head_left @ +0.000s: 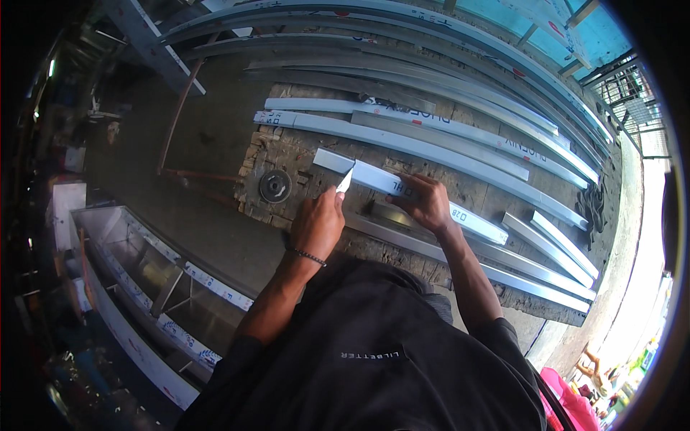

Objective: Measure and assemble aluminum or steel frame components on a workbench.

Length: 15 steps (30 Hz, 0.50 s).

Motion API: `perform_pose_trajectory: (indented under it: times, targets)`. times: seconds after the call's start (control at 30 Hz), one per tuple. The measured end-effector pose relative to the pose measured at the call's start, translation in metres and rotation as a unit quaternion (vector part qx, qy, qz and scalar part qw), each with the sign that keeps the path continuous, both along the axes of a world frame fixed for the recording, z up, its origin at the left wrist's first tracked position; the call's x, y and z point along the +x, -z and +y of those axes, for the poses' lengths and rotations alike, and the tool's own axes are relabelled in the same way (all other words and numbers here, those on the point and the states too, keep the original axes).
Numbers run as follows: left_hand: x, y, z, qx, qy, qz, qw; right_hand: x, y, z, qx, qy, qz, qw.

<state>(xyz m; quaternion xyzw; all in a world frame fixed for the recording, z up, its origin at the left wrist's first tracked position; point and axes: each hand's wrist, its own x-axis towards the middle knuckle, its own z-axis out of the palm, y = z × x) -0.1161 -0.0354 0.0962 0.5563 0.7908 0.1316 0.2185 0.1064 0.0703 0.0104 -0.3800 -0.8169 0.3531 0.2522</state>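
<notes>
A square metal tube [374, 177] with white film and dark print lies slantwise in front of me on the worn wooden bench. My right hand [425, 202] is closed around it near its middle, fingers over the far edge. In my left hand [318, 221] a pointed white piece [346, 181] is pinched, its tip touching the tube near the left end. Whether it is a blade or a peeled flap of film I cannot tell. Just below the tube, partly under my right hand, sits a round tape-like roll [390, 213].
A dark grinding disc [274, 187] lies at the bench's left end. Several long metal tubes [424, 147] stretch across the far side, and shorter pieces [550, 248] lie at right. At lower left stands a metal frame [172, 287]. Black straps [594, 208] hang at the right edge.
</notes>
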Motion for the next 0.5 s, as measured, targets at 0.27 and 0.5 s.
perform_pose_trajectory:
  times: [0.27,0.5]
  targets:
    - [0.015,0.001,-0.006,0.019,0.019,-0.064,0.998,0.006,-0.007,0.004,-0.021,0.005,0.015,1.000]
    - [-0.061,0.011,0.027,0.289,-0.190,-0.218,0.912,0.008,-0.020,0.003,-0.032,0.024,-0.001,0.999]
